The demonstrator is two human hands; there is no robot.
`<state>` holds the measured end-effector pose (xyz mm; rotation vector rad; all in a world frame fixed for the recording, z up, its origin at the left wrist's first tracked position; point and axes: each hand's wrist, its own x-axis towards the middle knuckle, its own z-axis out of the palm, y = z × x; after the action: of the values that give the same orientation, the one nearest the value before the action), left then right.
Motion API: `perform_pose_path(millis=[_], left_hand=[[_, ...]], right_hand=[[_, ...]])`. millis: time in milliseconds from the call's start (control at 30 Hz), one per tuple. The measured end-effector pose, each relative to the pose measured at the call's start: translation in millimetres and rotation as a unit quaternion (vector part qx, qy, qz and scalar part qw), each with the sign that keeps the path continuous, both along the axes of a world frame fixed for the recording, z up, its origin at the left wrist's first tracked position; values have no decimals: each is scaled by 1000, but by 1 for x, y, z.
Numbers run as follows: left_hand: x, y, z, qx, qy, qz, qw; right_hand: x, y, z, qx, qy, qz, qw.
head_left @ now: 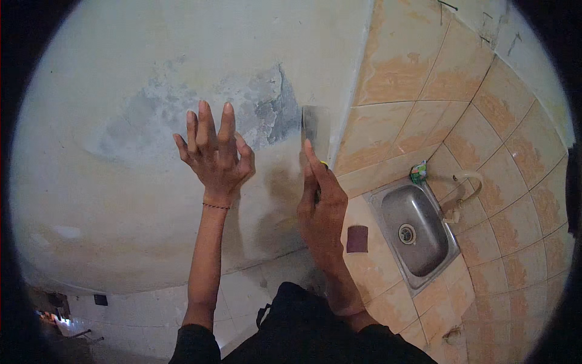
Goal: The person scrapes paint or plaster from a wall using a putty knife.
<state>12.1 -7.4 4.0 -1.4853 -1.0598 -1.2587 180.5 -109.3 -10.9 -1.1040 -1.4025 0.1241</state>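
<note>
A pale wall (pixel 151 36) fills the left and middle, with a grey patch (pixel 145 115) where the paint is gone. Flaking, ragged paint borders the right end of that patch. My left hand (pixel 215 151) has its fingers spread over the lower part of the patch; it holds nothing. In my right hand (pixel 324 200) is a putty knife, its flat blade (pixel 315 124) against the wall just right of the flaking edge. The index finger stretches along the tool toward the blade. Most of the handle is hidden in my grip, with a bit of yellow showing.
On the right, a steel sink (pixel 418 230) is set in a tiled counter (pixel 379 273). A dark red square (pixel 357 239) lies on the counter beside it. A green packet (pixel 418 172) and a pale curved faucet (pixel 470 185) stand at the sink's far side. Orange-patterned tiles (pixel 394 73) cover the adjoining wall.
</note>
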Motion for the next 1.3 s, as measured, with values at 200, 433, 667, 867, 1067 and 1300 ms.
perform_pose_path(millis=[200, 433, 667, 867, 1067, 1300], left_hand=[[-4, 0, -2, 12, 1, 6, 1000], [-5, -2, 1, 3, 4, 15, 1000], [-2, 0, -1, 9, 7, 15, 1000], [-4, 1, 0, 7, 4, 10, 1000], [-3, 1, 0, 9, 5, 20, 1000], [-1, 0, -1, 9, 1, 12, 1000]], right_hand=[[-1, -11, -6, -71, -20, 14, 997], [0, -11, -1, -54, -24, 7, 998], [6, -10, 1, -32, -22, 7, 999], [4, -12, 3, -48, -27, 7, 998], [5, -7, 2, -16, -13, 17, 1000], [4, -7, 3, -19, -9, 13, 1000]])
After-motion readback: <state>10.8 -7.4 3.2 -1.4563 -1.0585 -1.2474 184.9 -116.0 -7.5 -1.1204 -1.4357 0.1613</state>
